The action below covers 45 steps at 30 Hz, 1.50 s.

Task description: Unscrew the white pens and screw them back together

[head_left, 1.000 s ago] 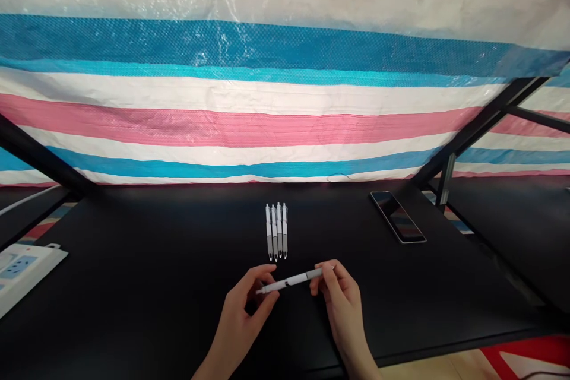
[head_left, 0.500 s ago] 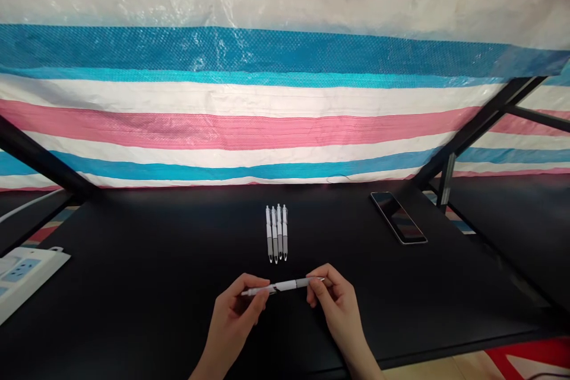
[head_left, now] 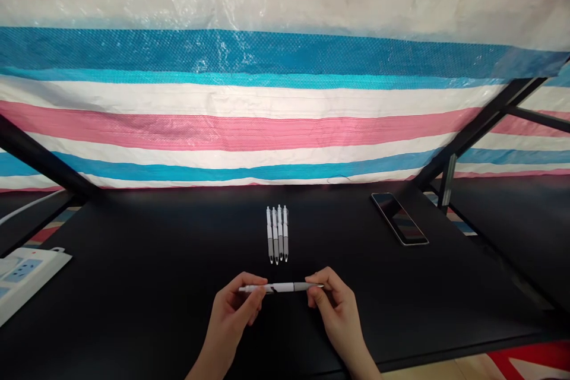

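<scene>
A white pen with a grey grip (head_left: 285,287) lies level between my two hands, above the black table (head_left: 155,273). My left hand (head_left: 234,312) pinches its clicker end between thumb and fingers. At the grey tip end, my right hand (head_left: 333,303) pinches it in the same way. Just beyond the hands, several matching white and grey pens (head_left: 277,231) lie side by side on the table, their tips toward me.
A dark phone (head_left: 399,218) lies at the back right. On the left edge is a white power strip (head_left: 33,273). Black metal bars (head_left: 467,124) slant up at both sides, before a striped plastic sheet (head_left: 267,130).
The held pen has turned slightly to lie more level, its clicker end raised a little and its tip lowered. Both hands still grip it.
</scene>
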### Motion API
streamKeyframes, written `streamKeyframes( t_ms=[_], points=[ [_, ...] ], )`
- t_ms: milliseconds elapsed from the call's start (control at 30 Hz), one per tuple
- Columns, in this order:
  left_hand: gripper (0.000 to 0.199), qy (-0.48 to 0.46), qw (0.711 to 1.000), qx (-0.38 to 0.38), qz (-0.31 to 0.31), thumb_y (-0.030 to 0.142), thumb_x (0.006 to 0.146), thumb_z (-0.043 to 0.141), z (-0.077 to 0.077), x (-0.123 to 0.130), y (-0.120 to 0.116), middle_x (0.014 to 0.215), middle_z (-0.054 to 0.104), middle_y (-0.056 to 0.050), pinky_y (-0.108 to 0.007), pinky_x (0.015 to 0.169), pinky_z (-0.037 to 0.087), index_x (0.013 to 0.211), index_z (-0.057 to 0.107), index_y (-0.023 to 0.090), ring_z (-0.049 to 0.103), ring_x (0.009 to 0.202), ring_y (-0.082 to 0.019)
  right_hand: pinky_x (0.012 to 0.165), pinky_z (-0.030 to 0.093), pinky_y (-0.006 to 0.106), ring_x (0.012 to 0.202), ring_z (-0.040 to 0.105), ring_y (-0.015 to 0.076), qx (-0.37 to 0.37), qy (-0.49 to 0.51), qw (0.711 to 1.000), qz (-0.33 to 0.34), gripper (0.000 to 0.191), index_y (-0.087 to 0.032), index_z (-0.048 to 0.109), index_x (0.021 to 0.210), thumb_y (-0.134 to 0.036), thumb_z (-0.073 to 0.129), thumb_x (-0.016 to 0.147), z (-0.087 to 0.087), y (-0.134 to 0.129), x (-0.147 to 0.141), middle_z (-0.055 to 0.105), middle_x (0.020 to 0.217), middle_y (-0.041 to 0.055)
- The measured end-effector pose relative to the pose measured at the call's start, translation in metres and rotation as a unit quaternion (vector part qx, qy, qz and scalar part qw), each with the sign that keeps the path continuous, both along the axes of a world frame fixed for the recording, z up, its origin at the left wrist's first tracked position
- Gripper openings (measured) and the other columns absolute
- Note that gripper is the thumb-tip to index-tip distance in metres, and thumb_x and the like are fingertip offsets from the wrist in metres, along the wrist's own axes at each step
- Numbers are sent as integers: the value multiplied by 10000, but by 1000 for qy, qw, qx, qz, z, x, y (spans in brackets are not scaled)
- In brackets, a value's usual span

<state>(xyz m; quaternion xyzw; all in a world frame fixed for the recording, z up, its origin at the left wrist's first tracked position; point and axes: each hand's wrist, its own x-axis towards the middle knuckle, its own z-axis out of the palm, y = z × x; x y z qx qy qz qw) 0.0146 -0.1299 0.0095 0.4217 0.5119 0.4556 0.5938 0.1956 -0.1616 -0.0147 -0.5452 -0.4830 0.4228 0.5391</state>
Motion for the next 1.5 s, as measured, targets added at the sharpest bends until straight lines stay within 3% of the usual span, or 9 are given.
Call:
streamKeyframes(
  t_ms=[267, 400, 600, 800, 933, 1067, 1200, 1367, 1500],
  points=[
    [284, -52, 998, -43, -14, 423, 709, 693, -5, -7, 7, 447, 380, 69, -170, 388, 217, 715, 642, 143, 279, 392, -36, 616, 429, 243, 660, 567, 144, 89, -28, 996, 14, 63, -209, 596, 805, -214, 541, 837, -3, 1, -7, 579, 730, 15],
    [284, -59, 997, -40, 6, 420, 697, 706, -4, -7, 7, 491, 415, 56, -178, 424, 282, 771, 660, 150, 342, 439, -55, 641, 446, 245, 701, 596, 154, 25, -15, 999, 32, 180, -201, 586, 999, -289, 550, 846, 2, 1, -9, 639, 812, 43],
    [297, -37, 999, -35, 1, 426, 687, 709, 2, -5, 4, 539, 491, 29, -206, 465, 339, 805, 678, 155, 408, 477, -83, 475, 344, 210, 486, 454, 96, -50, 55, 996, 47, 333, -168, 523, 682, -428, 467, 882, 8, 3, -7, 535, 563, -1],
    [290, -13, 1000, -12, 6, 420, 675, 714, 4, -3, 4, 526, 493, 23, -221, 468, 353, 780, 685, 152, 418, 474, -94, 456, 308, 210, 466, 412, 86, -64, 60, 996, 35, 408, -167, 495, 615, -469, 439, 884, 9, 5, -3, 503, 532, -5],
    [295, -27, 999, -10, 25, 422, 682, 708, 3, -2, 3, 542, 491, 24, -215, 471, 346, 801, 682, 153, 418, 487, -93, 459, 312, 202, 515, 430, 92, -57, 77, 995, 26, 280, -175, 551, 810, -454, 545, 827, 9, 5, -5, 525, 642, -11],
    [308, -25, 1000, -17, 6, 432, 684, 706, 1, -4, 4, 540, 485, 25, -223, 485, 354, 816, 683, 154, 425, 498, -101, 448, 280, 211, 456, 384, 77, -59, 34, 997, 31, 442, -165, 494, 581, -467, 415, 893, 10, 4, -6, 456, 530, -17],
    [323, -24, 1000, -20, -2, 450, 679, 703, 0, -6, 4, 540, 486, 22, -226, 478, 352, 814, 686, 157, 423, 493, -106, 442, 294, 202, 472, 419, 84, -55, 65, 996, 35, 347, -168, 536, 701, -481, 497, 847, 8, 3, -5, 515, 590, -11],
    [296, -34, 999, -19, -1, 425, 700, 697, -2, -7, 5, 545, 490, 23, -216, 490, 369, 831, 687, 160, 433, 503, -98, 403, 244, 201, 401, 370, 64, -70, 51, 996, 27, 461, -164, 482, 573, -494, 410, 886, 7, 3, -6, 472, 506, -16],
    [274, -36, 999, -16, -7, 408, 714, 690, -6, -9, 5, 548, 495, 23, -211, 495, 373, 843, 686, 166, 438, 505, -95, 404, 257, 197, 421, 405, 69, -61, 80, 994, 42, 359, -165, 519, 695, -484, 481, 855, 8, 3, -7, 517, 575, -14]
  ],
)
